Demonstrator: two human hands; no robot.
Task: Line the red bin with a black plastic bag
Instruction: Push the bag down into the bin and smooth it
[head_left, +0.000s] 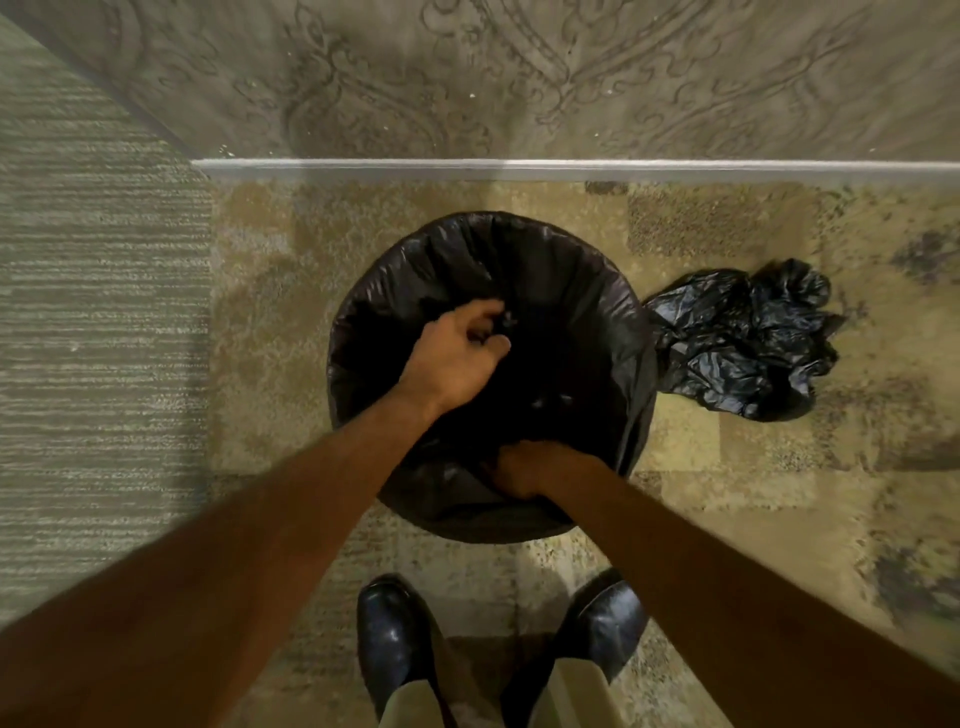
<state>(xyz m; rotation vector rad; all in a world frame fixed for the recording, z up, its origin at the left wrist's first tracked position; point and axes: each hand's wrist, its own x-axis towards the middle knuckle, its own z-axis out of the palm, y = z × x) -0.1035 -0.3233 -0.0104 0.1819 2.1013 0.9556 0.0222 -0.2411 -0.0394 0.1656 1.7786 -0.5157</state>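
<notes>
So the left hand (457, 353) is hanging over the middle of the opening with its fingers curled around a little bunch of the black bag (582, 291), pinching the film up off the inside. The right hand (524, 470) is down at the near rim, clamped on the folded-over edge there. The bag is already in the bin (636, 447) and draped over pretty much the whole rim; I honestly can't see any red at all, it's covered from this angle.

Where this could go sideways, imo: if the left hand tugs that pinched bit too hard, it could drag the far edge back off the rim and the liner slumps inside. Thin film also tears if a fingernail catches. And air trapped underneath might keep it from settling to the bottom.

There's also a second crumpled black bag (743, 338) on the carpet (260, 291) just beside the bin on the right, near enough to get kicked by the shoes (395, 639).
</notes>
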